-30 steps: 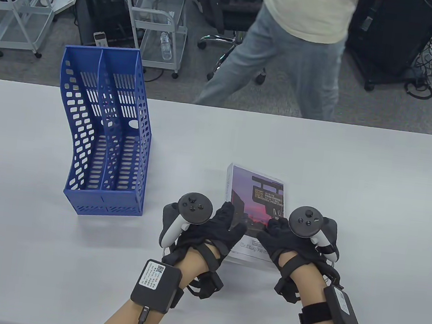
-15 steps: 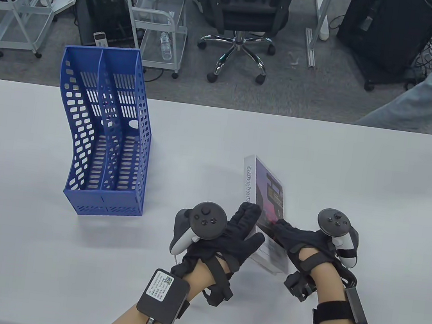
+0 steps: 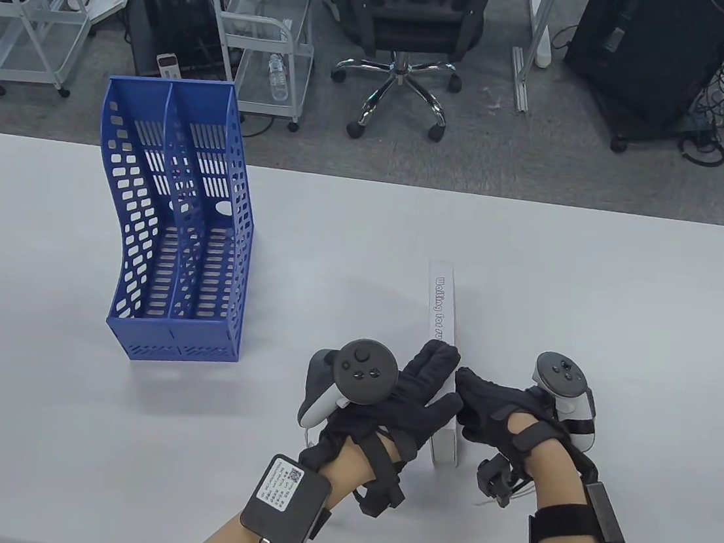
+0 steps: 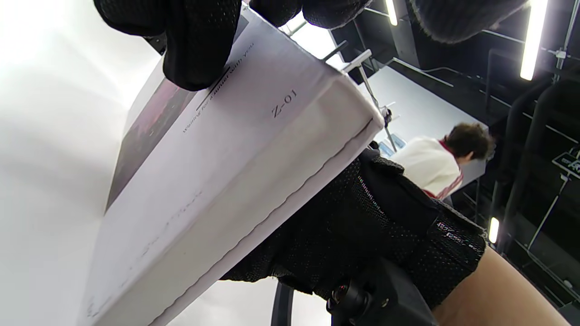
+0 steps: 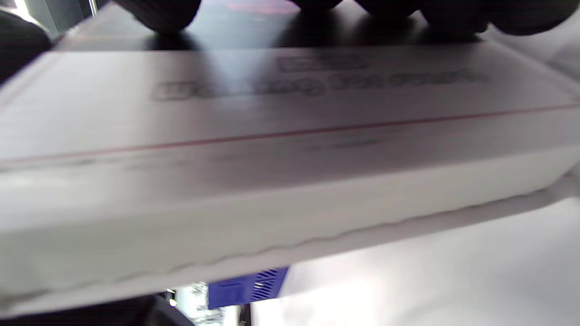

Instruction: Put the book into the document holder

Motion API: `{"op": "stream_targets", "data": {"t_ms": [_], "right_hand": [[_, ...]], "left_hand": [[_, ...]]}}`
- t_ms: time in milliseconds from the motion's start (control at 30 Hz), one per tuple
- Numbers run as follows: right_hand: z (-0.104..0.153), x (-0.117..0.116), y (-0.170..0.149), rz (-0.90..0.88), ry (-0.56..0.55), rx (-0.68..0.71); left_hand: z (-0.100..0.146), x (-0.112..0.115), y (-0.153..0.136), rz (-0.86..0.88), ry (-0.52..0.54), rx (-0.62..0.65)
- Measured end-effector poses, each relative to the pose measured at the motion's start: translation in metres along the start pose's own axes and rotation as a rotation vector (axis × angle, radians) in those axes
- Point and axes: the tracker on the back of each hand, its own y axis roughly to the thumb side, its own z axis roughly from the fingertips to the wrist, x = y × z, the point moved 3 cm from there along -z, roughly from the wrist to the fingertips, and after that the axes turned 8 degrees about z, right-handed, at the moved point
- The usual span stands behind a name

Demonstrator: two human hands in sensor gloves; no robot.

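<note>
The book (image 3: 443,354) has been tipped from flat on the worktop (image 3: 596,300) to standing on edge, spine up — near-centre, well right of the blue document holder (image 3: 171,241). Left hand (image 3: 409,399) and right hand (image 3: 493,410) press its opposite covers, a two-handed grip. It now appears ready to lift toward a slot.

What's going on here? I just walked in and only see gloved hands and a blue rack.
A person is holding a book on its edge on the white table, spine up. The left hand presses one cover and the right hand the other. The blue document holder stands apart to the left, both slots showing nothing inside. The book is not yet in it.
</note>
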Motion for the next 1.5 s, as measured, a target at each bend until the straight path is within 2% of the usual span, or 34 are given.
{"op": "stream_targets", "data": {"t_ms": [233,367,467,600,867,1000,1133,1233,1300,1433,1500], "right_hand": [[0.007,0.014,0.006,-0.001,-0.035,0.044],[0.017,0.024,0.028,0.008,-0.134,0.173],[0.025,0.020,0.045,-0.080,-0.073,0.265],[0.026,0.010,0.047,-0.025,0.056,0.272],[0.024,0.012,0.042,0.006,0.048,0.244],[0.021,0.011,0.036,0.026,0.041,0.211],[0.021,0.013,0.035,0.014,0.044,0.211],[0.021,0.012,0.035,-0.004,0.053,0.208],[0.021,0.012,0.034,-0.007,0.055,0.209],[0.021,0.012,0.034,-0.005,0.053,0.209],[0.020,0.013,0.035,0.003,0.058,0.211]], "left_hand": [[-0.009,0.007,0.003,-0.008,-0.024,-0.009],[-0.012,0.008,-0.001,0.088,-0.056,-0.028],[-0.015,0.005,-0.002,0.107,-0.048,-0.037],[-0.018,0.003,-0.001,0.084,-0.040,-0.035],[-0.030,-0.006,0.002,0.125,-0.110,-0.055],[-0.051,-0.026,0.004,0.114,-0.060,-0.103],[-0.088,-0.051,0.001,0.018,-0.009,-0.268],[-0.111,-0.057,-0.003,-0.088,-0.012,-0.407],[-0.127,-0.059,-0.001,-0.202,-0.003,-0.453],[-0.149,-0.061,0.004,-0.329,0.052,-0.466],[-0.158,-0.060,0.003,-0.342,0.038,-0.490]]}}
